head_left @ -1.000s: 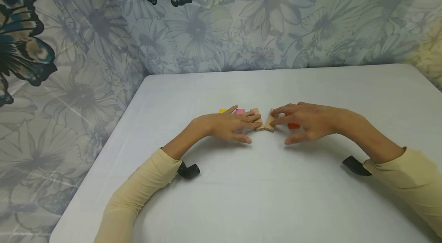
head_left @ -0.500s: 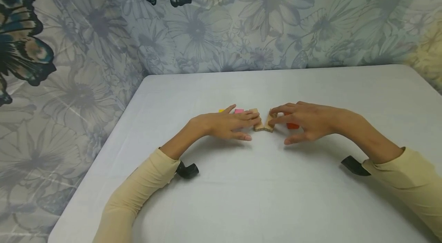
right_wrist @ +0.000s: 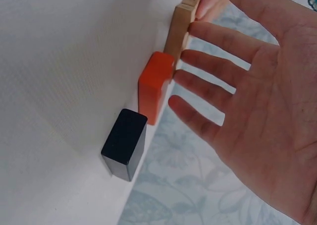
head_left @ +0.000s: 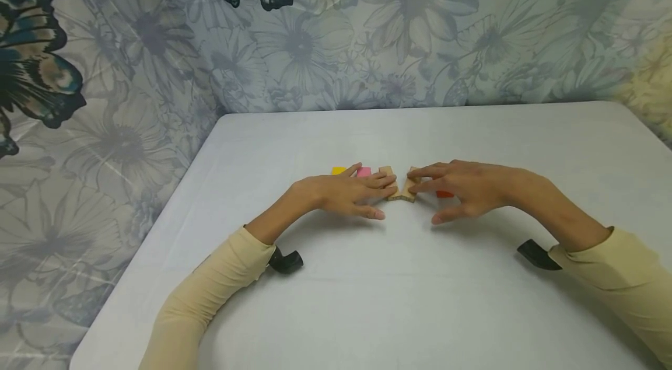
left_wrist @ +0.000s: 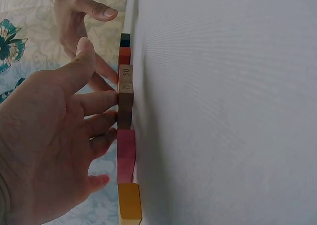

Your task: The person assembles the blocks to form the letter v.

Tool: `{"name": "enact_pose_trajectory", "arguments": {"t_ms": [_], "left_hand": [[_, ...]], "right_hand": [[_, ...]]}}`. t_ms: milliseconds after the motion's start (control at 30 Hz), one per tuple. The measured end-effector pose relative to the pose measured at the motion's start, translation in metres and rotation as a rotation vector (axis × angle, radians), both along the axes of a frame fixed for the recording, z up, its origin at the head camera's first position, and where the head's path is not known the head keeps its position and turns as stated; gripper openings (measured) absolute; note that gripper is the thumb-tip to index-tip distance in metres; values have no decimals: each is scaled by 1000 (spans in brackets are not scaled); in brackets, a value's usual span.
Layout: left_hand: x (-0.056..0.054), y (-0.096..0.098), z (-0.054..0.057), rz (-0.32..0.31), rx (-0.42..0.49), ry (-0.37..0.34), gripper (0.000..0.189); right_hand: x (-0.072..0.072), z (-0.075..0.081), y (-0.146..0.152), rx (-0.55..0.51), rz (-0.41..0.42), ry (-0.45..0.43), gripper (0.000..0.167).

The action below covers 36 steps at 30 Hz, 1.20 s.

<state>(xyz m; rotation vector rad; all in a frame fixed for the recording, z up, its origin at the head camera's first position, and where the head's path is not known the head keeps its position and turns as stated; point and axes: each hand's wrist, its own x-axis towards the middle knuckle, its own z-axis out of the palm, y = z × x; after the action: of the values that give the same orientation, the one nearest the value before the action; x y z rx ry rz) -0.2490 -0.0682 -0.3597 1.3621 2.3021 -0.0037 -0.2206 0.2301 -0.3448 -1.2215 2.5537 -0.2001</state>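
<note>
Presently, both hands are released, with fingers stretched and none of them wrapped around anything. The left hand (head_left: pixel 346 192) rests its fingertips on the left wooden block (head_left: pixel 385 171), and the right hand (head_left: pixel 475 186) has its fingertips at the right wooden block (head_left: pixel 408 192); the exact contact is a little hard to see, because the fingers cover part of the wood. These two blocks lie on the white table (head_left: pixel 399 300), well apart from its far corners and about midway between them. They make a V, touching at the ends toward the person and opening toward the far edge. On the side of the table's left edge are a pink block (head_left: pixel 364 171) and then a yellow block (head_left: pixel 338 170). Toward the right edge stand an orange block (right_wrist: pixel 153 86) and, beyond it, a black block (right_wrist: pixel 125 136).
</note>
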Motion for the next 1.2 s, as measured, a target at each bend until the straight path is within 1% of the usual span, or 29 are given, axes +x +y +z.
{"name": "enact_pose_trajectory", "arguments": {"t_ms": [167,300,533,633,767,833,933,1067,1200], "left_hand": [[1,3,0,15,-9,2,76],[0,5,-1,4,-16,12,76],[0,6,-1,-7,-31,18,77],[0,7,-2,-21,-22,20,78],[0,6,-3,-17,-20,22,80],[0,4,-3,-4,-14,17,81],[1,2,-4,3,13,15,83],[-1,0,-5,-3,39,16,83],[-2,-2,-4,-6,34,13,82]], "right_hand": [[0,0,2,4,-5,-2,68],[0,0,3,1,2,-6,68],[1,-1,3,-26,27,19,69],[2,-2,5,-22,27,19,68],[1,0,6,-23,19,14,72],[0,1,6,-26,19,-4,75],[0,3,5,-21,7,-70,80],[1,5,5,6,-27,-155,85],[2,5,5,16,-23,-149,87]]}}
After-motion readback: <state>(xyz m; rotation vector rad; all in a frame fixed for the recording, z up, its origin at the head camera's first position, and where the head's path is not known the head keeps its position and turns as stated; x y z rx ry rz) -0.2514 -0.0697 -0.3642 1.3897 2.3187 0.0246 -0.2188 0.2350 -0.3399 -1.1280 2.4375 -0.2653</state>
